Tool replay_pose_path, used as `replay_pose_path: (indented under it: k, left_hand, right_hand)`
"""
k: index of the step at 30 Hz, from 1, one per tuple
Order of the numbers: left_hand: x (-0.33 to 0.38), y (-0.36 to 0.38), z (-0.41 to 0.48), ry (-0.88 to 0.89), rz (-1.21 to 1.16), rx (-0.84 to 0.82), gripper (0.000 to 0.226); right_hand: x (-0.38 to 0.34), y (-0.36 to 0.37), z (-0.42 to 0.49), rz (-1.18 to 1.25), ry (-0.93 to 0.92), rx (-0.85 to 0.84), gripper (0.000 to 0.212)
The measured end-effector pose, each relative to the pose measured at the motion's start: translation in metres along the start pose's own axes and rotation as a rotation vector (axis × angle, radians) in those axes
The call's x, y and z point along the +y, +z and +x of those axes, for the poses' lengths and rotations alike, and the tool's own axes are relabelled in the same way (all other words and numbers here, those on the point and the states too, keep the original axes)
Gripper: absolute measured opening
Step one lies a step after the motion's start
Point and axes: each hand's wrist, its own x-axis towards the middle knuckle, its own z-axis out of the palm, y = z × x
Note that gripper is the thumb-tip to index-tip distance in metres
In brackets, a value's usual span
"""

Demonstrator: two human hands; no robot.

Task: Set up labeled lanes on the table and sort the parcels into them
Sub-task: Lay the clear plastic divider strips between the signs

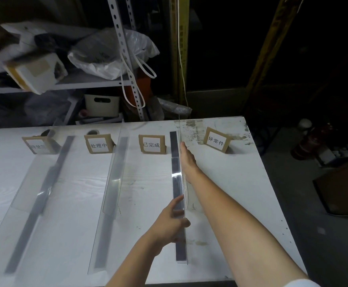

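Left hand [172, 221] fingers [177, 201] against clear divider [178, 175]; right hand [186, 160] opposite side.

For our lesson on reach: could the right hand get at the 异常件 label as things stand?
Probably yes: the right hand lies on the same side of the divider as the 异常件 label, with only bare table between them.
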Motion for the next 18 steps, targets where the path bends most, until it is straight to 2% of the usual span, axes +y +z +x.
replay_pose_path:
  k: [8, 12, 15, 18]
  left_hand:
    - [0.001, -0.001, 0.004, -0.003, 0.09, -0.005, 0.072]
    - [0.012, -0.01, 0.002, -0.019, 0.225, 0.015, 0.07]
    - [0.028, -0.027, -0.004, -0.027, 0.422, 0.081, 0.067]
    - [0.049, -0.054, -0.019, -0.041, 0.62, 0.182, 0.064]
  right_hand:
    - [-0.007, -0.009, -0.011, -0.161, -0.011, -0.014, 0.066]
    - [-0.021, -0.017, -0.016, -0.335, -0.009, -0.056, 0.065]
    - [-0.04, -0.026, -0.019, -0.626, -0.011, -0.042, 0.068]
    - [-0.065, -0.034, -0.029, -1.121, -0.09, -0.006, 0.068]
